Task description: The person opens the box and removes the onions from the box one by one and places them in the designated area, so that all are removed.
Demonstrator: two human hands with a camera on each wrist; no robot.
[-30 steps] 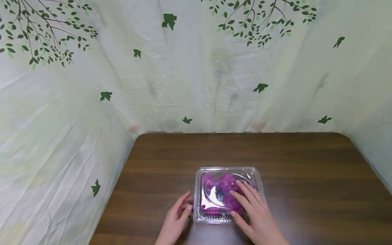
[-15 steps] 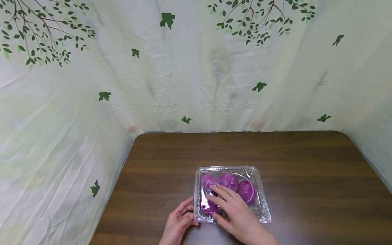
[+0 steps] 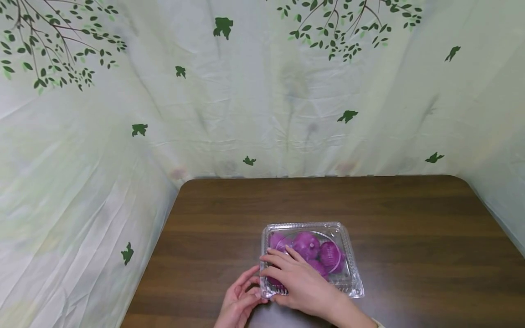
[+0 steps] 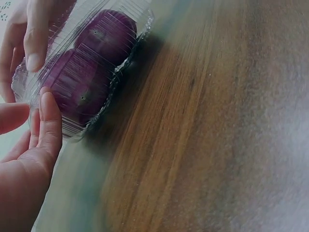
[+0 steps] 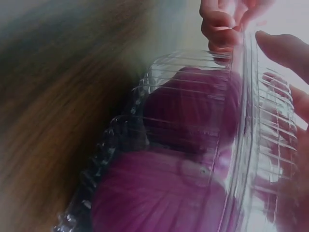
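A clear plastic clamshell container [image 3: 352, 273] with a ribbed rim lies near the front of the table. Under its lid are several round purple onions [image 3: 330, 255], two of them large in the right wrist view. My left hand [image 3: 239, 298] is at the front left corner, its thumb and fingers on either side of the rim. In the left wrist view the fingertips of this left hand [image 4: 36, 140] meet the corner. My right hand [image 3: 301, 282] lies across the lid's left part with fingers extended, thumb near the front edge, and hides some of the onions.
The brown wooden table [image 3: 410, 228] has rounded far corners. Behind it and on both sides hangs a pale cloth [image 3: 262, 91] printed with green leaves and branches.
My right hand has slid left across the lid, from its right side to its left edge. My left hand has moved slightly right, closer onto the container's corner.
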